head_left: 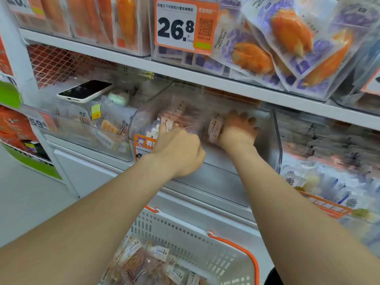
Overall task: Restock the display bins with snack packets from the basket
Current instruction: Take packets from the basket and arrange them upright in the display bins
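Where bin (222, 167) sits under shelf (205, 79) — basket (185, 233) below.

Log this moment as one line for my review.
stage: stocking | left hand: grips snack packets in clear bin | right hand: against packets, grip unclear | basket: packets inside

In clear bin (276, 140): left hand (181, 154), right hand (240, 129) grip snack packets (214, 129).

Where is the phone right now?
In the head view the phone lies on the left, atop the snack packets in the left clear bin, just under the white shelf and beside a small pale green case.
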Tool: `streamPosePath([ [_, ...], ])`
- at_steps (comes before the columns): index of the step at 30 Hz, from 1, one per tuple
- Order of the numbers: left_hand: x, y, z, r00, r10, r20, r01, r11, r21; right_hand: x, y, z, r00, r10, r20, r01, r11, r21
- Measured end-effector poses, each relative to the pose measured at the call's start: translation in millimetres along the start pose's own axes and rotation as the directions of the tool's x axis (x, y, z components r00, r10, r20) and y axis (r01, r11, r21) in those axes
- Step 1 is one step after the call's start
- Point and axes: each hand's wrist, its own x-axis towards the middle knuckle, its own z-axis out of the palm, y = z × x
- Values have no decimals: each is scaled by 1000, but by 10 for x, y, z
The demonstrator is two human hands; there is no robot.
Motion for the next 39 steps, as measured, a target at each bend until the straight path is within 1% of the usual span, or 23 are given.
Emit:
streamPosePath([
  [2, 2, 2, -12, 1000, 7, 5, -7, 1000, -7, -24, -23, -6, 997, -5, -78, 2, 999, -36],
  [3, 0, -4, -16, 1000, 12, 3, -12, 1000, -8, -40, -37, -10, 996, -33, -85, 27, 997, -72],
  [5, -6, -12, -23, 1000, 17, 0, -17, 1000, -1, -81, -53, -10, 996, -82, -36, 76, 988, -134],
  [6, -12, -14, -24, 1000, 19, 2, -19, 1000, 1, -88, -50, 18, 996, -92, 22, 94, 987, -127],
  [7, -21, -13, -27, 1000, 23, 3, -23, 1000, 1, -83, -37, 57, 987, -110, 116, 120, 989, -85],
  [9, -36, -9, -26, 1000, 30, -2, -30, 1000, 5, -94, -2, 109, 924, -204, 325, 201, 979, 43],
  [10, -42, -7, -25, 999, 31, -6, -31, 999, 8, -109, 19, 112, 891, -244, 384, 228, 970, 87],
  [11, -50, -7, -23, 999, 32, -8, -32, 999, 8, -126, 40, 100, 871, -265, 413, 241, 964, 112],
  [14, -61, 1, -26, 999, 31, -17, -31, 999, 8, -149, 86, 76, 851, -302, 429, 263, 953, 149],
  [17, -69, 4, -26, 999, 37, -32, -37, 999, 12, -153, 116, 63, 847, -312, 431, 275, 950, 147],
  [22, -80, 3, -15, 999, 37, -32, -36, 999, 15, -166, 172, 0, 815, -300, 495, 267, 954, 138],
  [27, -73, -2, -7, 998, 41, -44, -40, 999, 25, -170, 82, -25, 804, -292, 518, 267, 956, 125],
  [30, -70, 3, -3, 998, 46, -42, -45, 999, 27, -184, 42, -84, 786, -278, 553, 275, 957, 90],
  [33, -68, 6, -12, 998, 52, -44, -51, 998, 37, -196, 24, -112, 803, -262, 535, 293, 956, 28],
  [35, -63, 7, -23, 998, 55, -38, -54, 998, 40, -204, -12, -141, 843, -284, 457, 333, 942, -29],
  [37, -50, 8, -35, 998, 61, -28, -60, 998, 36, -162, -28, -162, 887, -308, 345, 350, 934, -66],
  [39, -41, 3, -26, 998, 62, -29, -61, 998, 28, -100, -34, -147, 919, -285, 272, 301, 954, -18],
])
